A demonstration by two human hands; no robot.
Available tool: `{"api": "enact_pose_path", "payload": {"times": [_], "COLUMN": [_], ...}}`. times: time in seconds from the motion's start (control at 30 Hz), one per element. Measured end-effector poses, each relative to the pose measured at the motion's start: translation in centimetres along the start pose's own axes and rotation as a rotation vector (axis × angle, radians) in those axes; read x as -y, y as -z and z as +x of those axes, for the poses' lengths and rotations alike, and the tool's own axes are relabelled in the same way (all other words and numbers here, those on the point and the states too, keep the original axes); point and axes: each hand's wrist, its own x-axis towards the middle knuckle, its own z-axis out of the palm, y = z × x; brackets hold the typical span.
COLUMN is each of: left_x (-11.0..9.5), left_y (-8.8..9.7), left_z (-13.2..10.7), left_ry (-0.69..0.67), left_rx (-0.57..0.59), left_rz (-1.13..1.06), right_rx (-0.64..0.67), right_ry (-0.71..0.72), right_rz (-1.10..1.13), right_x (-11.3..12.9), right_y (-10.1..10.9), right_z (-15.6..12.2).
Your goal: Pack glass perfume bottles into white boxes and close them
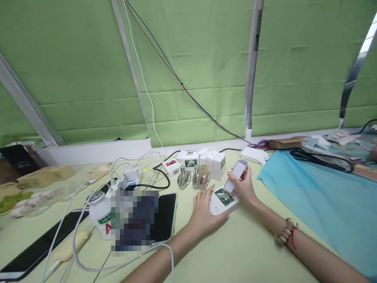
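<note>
My left hand (204,208) is wrapped round a small white carton (219,204) with a picture of white flowers and green leaves on its top face. The carton lies tilted on the pale table. At its far right end, a pale lilac-white box flap (236,175) stands up, pinched between the fingers of my right hand (245,184). The inside of the carton is hidden from me. Just beyond stand glass perfume bottles, one with a gold cap (204,177) and two with silvery tops (183,177). More white cartons (217,166) are grouped behind them.
Left of my hands lie a phone or tablet (167,216), partly blurred, a white bottle (100,212) and tangled white cables (78,259). A blue sheet (321,200) covers the right side, with a coiled black cable (324,159) at its back. A green covering (197,59) rises behind.
</note>
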Motion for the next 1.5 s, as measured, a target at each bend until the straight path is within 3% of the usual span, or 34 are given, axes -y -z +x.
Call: {"api": "enact_pose_path", "payload": {"times": [0.1,0.2,0.33,0.47,0.6,0.7,0.9,1.1,1.2,1.33,1.5], "left_x": [0.3,0.9,0.9,1.1,2.0,1.9,0.2,0.1,0.2,0.4,0.9], "left_y": [0.2,0.4,0.6,0.3,-0.2,-0.2,0.0,-0.1,-0.1,-0.3,-0.4], "left_z": [0.4,0.6,0.5,0.5,0.8,0.9,0.2,-0.3,-0.4,-0.2,-0.2], "left_ry": [-0.003,-0.012,0.033,0.145,0.28,0.248,0.066,0.02,-0.037,-0.069,-0.151], "left_rx": [-0.008,-0.112,-0.2,-0.192,-0.161,-0.115,-0.083,-0.175,-0.241,-0.293,-0.389], "left_rz": [-0.018,-0.076,-0.391,-0.833,-0.935,-0.977,-0.824,-0.623,-0.634,-0.624,-0.356], "right_rx": [-0.086,-0.116,-0.106,-0.03,0.1,0.259,0.466,0.422,0.384,0.344,0.301], "right_ry": [-0.077,-0.171,-0.276,-0.325,-0.356,-0.389,-0.455,-0.352,-0.27,-0.28,-0.118], "right_rz": [0.068,0.251,0.374,0.329,0.31,0.369,0.298,0.179,0.172,0.235,0.279], "right_x": [-0.4,-0.6,-0.7,-0.5,-0.1,0.1,0.0,0.0,-0.1,0.3,1.2], "right_y": [0.7,1.2,1.2,1.0,0.7,0.5,0.3,0.2,0.2,0.3,0.4], "right_z": [1.3,2.1,2.4,1.7,0.7,0.2,-0.4,-0.8,-0.6,-0.4,-0.6]}}
